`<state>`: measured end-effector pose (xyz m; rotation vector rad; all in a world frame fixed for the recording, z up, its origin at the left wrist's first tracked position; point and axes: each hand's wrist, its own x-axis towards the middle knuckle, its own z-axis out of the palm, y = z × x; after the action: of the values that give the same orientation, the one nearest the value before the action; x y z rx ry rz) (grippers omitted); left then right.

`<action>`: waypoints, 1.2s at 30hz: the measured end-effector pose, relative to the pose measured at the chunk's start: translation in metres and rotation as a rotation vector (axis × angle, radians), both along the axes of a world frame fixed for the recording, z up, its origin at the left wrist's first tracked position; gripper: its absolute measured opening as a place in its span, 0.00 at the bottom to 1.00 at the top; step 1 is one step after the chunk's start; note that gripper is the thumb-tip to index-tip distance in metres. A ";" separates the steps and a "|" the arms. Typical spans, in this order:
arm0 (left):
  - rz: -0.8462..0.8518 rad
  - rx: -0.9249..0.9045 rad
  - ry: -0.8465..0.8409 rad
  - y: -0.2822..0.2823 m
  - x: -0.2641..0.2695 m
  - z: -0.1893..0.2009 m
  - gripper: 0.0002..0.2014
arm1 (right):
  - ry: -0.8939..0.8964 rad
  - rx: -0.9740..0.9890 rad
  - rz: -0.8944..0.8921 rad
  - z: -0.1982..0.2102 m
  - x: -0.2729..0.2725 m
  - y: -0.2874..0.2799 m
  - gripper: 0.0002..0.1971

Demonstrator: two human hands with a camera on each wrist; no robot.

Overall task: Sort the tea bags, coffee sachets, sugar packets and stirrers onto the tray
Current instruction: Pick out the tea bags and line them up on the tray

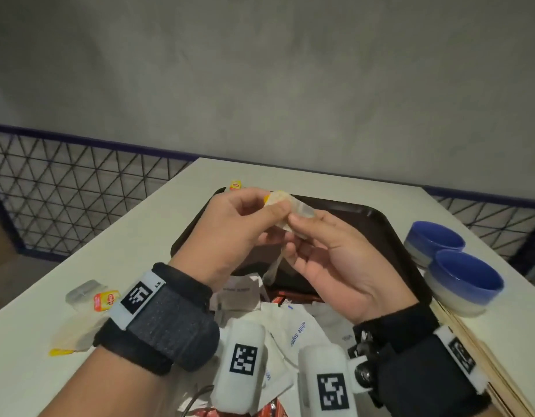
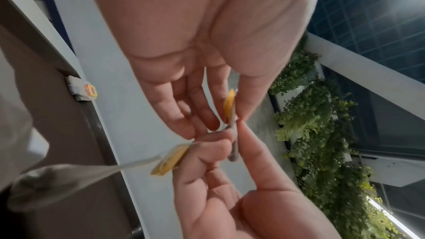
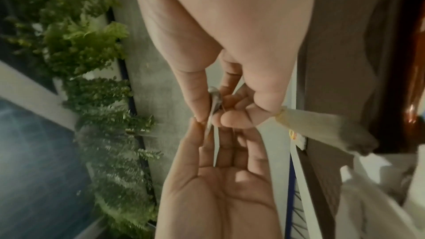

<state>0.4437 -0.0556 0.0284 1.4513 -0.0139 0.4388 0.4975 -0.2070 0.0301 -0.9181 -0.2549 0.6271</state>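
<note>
Both hands are raised over the dark tray (image 1: 380, 227). My left hand (image 1: 245, 224) and right hand (image 1: 326, 254) pinch a small bunch of tea bags (image 1: 290, 206) between thumbs and fingertips. In the left wrist view the left fingers pinch a yellow tag (image 2: 230, 106), and the right hand (image 2: 207, 179) grips a second yellow tag (image 2: 168, 161) whose tea bag (image 2: 57, 181) hangs below. The right wrist view shows the right hand (image 3: 230, 88) pinching a grey bag (image 3: 215, 104), with the hanging bag (image 3: 322, 126) beside it. White sugar packets (image 1: 296, 329) and red sachets (image 1: 290, 294) lie heaped at the tray's near edge.
Two blue bowls (image 1: 434, 239) (image 1: 464, 278) stand on the white table to the right of the tray, with wooden stirrers (image 1: 485, 356) in front of them. Loose tea bags (image 1: 88, 296) lie on the table to the left, and another tea bag (image 1: 235, 185) by the tray's far corner.
</note>
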 end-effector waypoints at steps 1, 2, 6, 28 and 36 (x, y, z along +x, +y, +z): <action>0.009 -0.020 -0.001 0.001 0.000 -0.001 0.09 | -0.022 -0.004 -0.001 0.000 -0.002 -0.002 0.24; 0.012 -0.040 0.009 0.001 -0.001 -0.002 0.08 | -0.039 -0.007 0.002 -0.001 -0.003 -0.003 0.25; -0.015 -0.129 0.045 0.000 -0.005 -0.001 0.11 | -0.085 -0.031 0.008 0.004 -0.004 -0.007 0.28; -0.108 -0.449 0.273 0.013 -0.012 0.006 0.16 | -0.235 0.001 -0.086 0.026 -0.007 -0.025 0.13; -0.269 -0.086 0.246 -0.004 -0.015 0.000 0.13 | -0.046 0.257 0.037 0.035 -0.013 -0.030 0.11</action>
<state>0.4292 -0.0598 0.0280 1.3870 0.0067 0.0393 0.4847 -0.2371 0.0655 -0.6817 -0.3847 0.5919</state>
